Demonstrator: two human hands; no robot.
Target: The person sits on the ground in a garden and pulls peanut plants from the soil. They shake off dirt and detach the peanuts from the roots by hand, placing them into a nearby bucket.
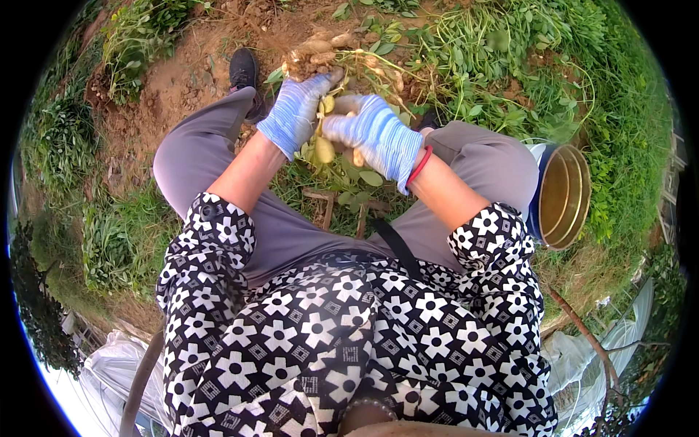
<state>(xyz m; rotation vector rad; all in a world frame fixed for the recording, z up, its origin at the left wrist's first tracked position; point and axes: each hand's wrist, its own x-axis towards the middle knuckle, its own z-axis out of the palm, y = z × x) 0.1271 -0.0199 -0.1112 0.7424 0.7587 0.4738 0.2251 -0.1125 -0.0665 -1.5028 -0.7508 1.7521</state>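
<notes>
Left hand point(297, 109), in a blue-and-white striped knit glove, curls closed round the stems of a leafy green peanut plant with pale tan pods point(314, 48); pods stick out above that hand, more hang between the hands. Right hand point(375, 135), same glove, red band point(421, 164) at the wrist, fingers bent in at the lower pods; can't tell if it grips one. Plant sits over the gap between the grey-trousered knees point(484, 156). Step looks like stripping pods by hand; next move calls for a firm pinch at a pod's base while the left steadies the stems. Outward: round dark-blue bucket with brassy inside point(564, 197) just beside right knee, pulled green plants point(495, 51) ahead on brown soil point(167, 84). Right fingertips blurred, bucket bottom hard to make out, right shoe mostly hidden
</notes>
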